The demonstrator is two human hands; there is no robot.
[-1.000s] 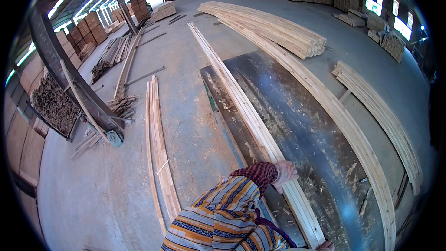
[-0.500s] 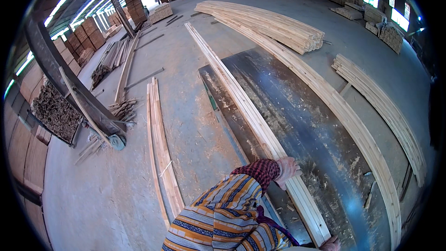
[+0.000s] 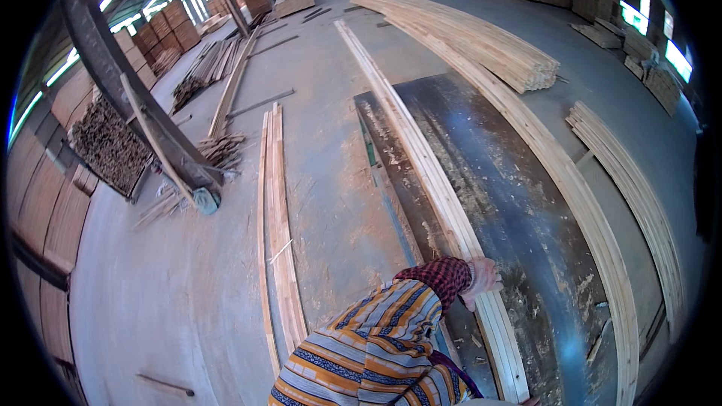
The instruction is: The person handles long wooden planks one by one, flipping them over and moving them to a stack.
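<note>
A bundle of long pale wooden strips (image 3: 430, 165) lies lengthwise over a dark, shaving-strewn metal table (image 3: 519, 214). My left hand (image 3: 481, 280), coming out of a checked cuff and a striped sleeve, is closed over the bundle close to its near end, fingers curling down the right side. At the lower edge, only a sliver of my right hand (image 3: 532, 401) shows beside the near end of the strips; its fingers are mostly hidden.
Right of the bundle runs a long row of boards (image 3: 560, 158), with a larger stack (image 3: 511, 53) beyond it. More strips (image 3: 639, 195) lie far right. Loose strips (image 3: 278, 256) rest on the floor at left, near a steel post (image 3: 128, 98) and a leaning stick (image 3: 154, 139).
The whole view has shifted, so the surroundings appear farther right. My left hand keeps its hold on the strips. My right hand has mostly dropped out of sight at the lower edge.
</note>
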